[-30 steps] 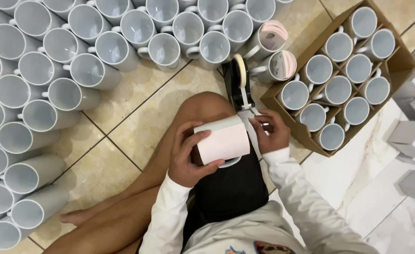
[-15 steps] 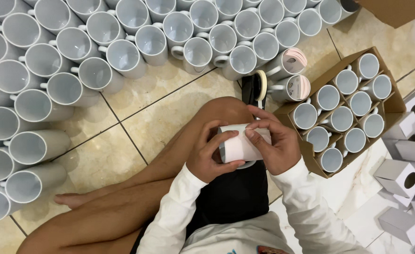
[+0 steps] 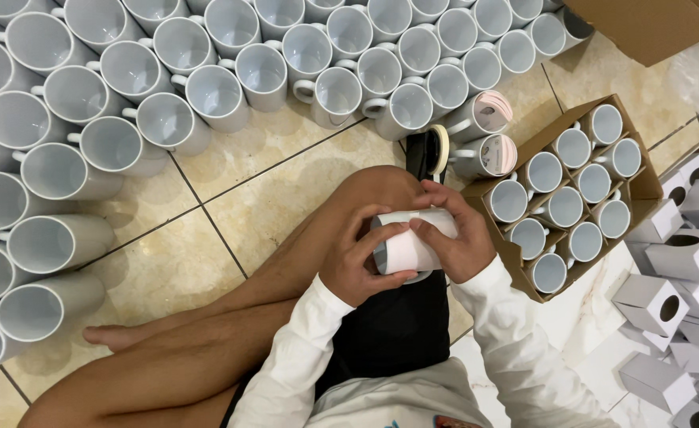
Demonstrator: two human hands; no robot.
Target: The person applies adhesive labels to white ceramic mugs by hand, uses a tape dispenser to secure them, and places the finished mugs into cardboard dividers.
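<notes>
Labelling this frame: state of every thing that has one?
left hand: gripping mug
right hand: pressing paper onto mug
mug: held on its side, paper-wrapped
floor mugs: upright, bare
two wrapped mugs: lying sideways
cardboard box: open, mugs inside
small white boxes: folded shut

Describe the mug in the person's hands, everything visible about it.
The mug is white, glossy and ceramic-looking, lying on its side above the person's lap. A pale pinkish sheet wraps its body. The left hand cups it from below with the thumb across the sheet; the right hand presses fingertips on the sheet's upper edge. Part of its rim shows at the left; its handle cannot be made out.
</notes>
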